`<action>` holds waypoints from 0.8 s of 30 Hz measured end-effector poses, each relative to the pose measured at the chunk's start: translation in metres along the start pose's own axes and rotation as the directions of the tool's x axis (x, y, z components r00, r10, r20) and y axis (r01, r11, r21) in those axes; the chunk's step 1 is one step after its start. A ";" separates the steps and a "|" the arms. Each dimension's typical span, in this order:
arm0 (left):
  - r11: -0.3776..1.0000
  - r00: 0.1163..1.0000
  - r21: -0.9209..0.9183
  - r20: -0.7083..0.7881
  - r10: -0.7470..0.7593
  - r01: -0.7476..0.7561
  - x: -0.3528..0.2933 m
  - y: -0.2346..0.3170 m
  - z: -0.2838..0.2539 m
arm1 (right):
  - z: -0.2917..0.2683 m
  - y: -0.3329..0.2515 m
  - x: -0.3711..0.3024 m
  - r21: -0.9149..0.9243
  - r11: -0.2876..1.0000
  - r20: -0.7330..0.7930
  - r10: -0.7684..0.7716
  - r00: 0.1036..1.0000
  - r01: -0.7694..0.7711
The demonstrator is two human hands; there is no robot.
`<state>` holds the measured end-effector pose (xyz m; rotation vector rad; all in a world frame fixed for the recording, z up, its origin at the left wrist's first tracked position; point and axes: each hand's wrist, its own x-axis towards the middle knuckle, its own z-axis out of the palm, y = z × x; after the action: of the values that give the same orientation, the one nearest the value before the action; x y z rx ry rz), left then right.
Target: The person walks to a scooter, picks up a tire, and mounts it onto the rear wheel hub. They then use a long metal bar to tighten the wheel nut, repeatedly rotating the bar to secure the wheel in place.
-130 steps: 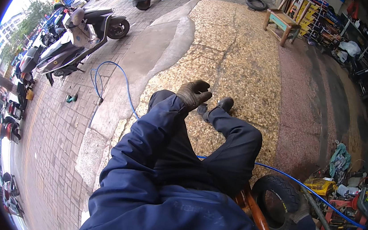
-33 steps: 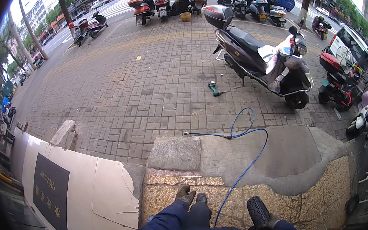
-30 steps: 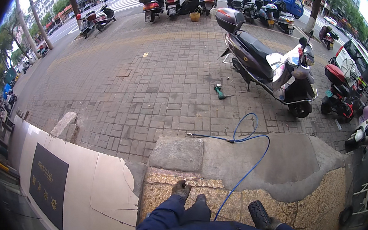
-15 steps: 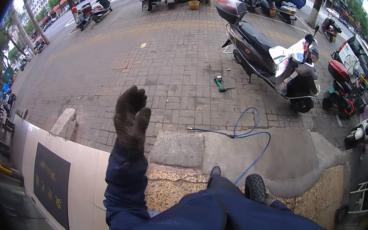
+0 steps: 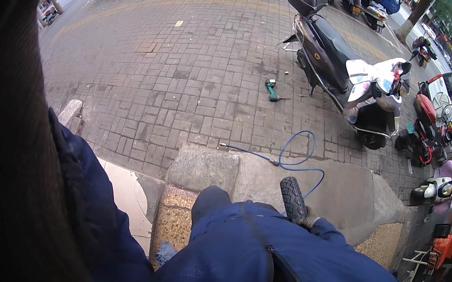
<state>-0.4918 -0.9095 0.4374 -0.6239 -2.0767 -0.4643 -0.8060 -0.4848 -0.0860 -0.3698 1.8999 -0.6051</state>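
One dark blur, the left hand [image 5: 15, 130], looms against the lens; its opening and any hold cannot be told. Over the concrete slab [image 5: 344, 195]'s near edge, seemingly held out to clear the jacket [image 5: 301, 264], the tyre [image 5: 292, 196] tilts leftward, black, blocky-treaded; the right hand [image 5: 309, 220] wraps its lower end.

Right hand [image 5: 310, 221] apparently grips tire [image 5: 292, 195].
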 end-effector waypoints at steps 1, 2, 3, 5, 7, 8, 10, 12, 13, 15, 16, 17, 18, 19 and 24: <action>1.000 1.000 -0.004 -0.021 -0.011 0.011 -0.010 -0.017 0.000 | -0.001 -0.004 0.017 -0.158 0.987 -0.058 0.014 0.998 -0.023; 1.000 0.999 -0.018 -0.035 -0.025 0.025 -0.021 -0.037 -0.001 | -0.005 -0.005 0.030 -0.137 0.987 -0.046 0.081 0.996 -0.087; 0.998 0.997 -0.034 -0.057 -0.048 0.046 -0.030 -0.061 -0.003 | -0.012 -0.009 0.044 -0.131 0.991 -0.009 -0.001 1.000 0.000; 0.995 0.992 -0.076 -0.100 -0.076 0.069 -0.047 -0.112 -0.012 | -0.012 -0.027 0.078 -0.095 0.994 0.051 0.062 0.997 -0.057; 0.987 0.980 -0.141 -0.168 -0.103 0.080 -0.062 -0.163 -0.024 | -0.017 -0.065 0.111 -0.313 0.950 0.067 0.034 0.997 -0.012; 0.981 0.973 -0.177 -0.199 -0.114 0.078 -0.069 -0.187 -0.030 | -0.013 -0.095 0.135 -0.268 0.962 0.057 0.070 0.996 -0.052; 0.975 0.968 -0.213 -0.224 -0.117 0.068 -0.083 -0.233 -0.039 | -0.012 -0.174 0.188 -0.231 0.971 0.024 0.077 0.997 -0.069; 0.973 0.970 -0.220 -0.209 -0.120 0.073 -0.098 -0.286 -0.050 | -0.003 -0.254 0.238 -0.209 0.977 0.002 0.043 0.999 -0.042; 0.972 0.970 -0.220 -0.210 -0.125 0.078 -0.106 -0.314 -0.052 | 0.002 -0.284 0.257 -0.200 0.979 -0.005 0.044 0.999 -0.044; 0.973 0.970 -0.213 -0.205 -0.132 0.087 -0.115 -0.369 -0.060 | 0.015 -0.320 0.278 -0.160 0.984 -0.019 0.073 0.997 -0.075; 0.975 0.973 -0.202 -0.187 -0.135 0.096 -0.117 -0.394 -0.066 | 0.018 -0.327 0.279 -0.149 0.983 -0.026 0.102 0.994 -0.105; 0.978 0.978 -0.185 -0.164 -0.130 0.099 -0.118 -0.418 -0.073 | 0.020 -0.326 0.274 -0.137 0.980 -0.027 0.142 0.989 -0.145; 0.982 0.981 -0.167 -0.156 -0.112 0.085 -0.119 -0.439 -0.080 | 0.021 -0.322 0.272 -0.129 0.973 -0.025 0.192 0.981 -0.193; 0.986 0.985 -0.155 -0.149 -0.091 0.067 -0.120 -0.460 -0.085 | 0.021 -0.313 0.263 -0.120 0.961 -0.017 0.248 0.969 -0.248; 0.998 0.997 -0.068 -0.083 -0.005 0.000 -0.118 -0.556 -0.098 | 0.016 -0.317 0.300 0.147 0.977 -0.008 0.157 0.988 -0.154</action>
<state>-0.6992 -1.4389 0.3408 -0.6314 -1.9900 -0.5552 -0.9164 -0.9038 -0.1403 -0.1200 1.8697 -0.6403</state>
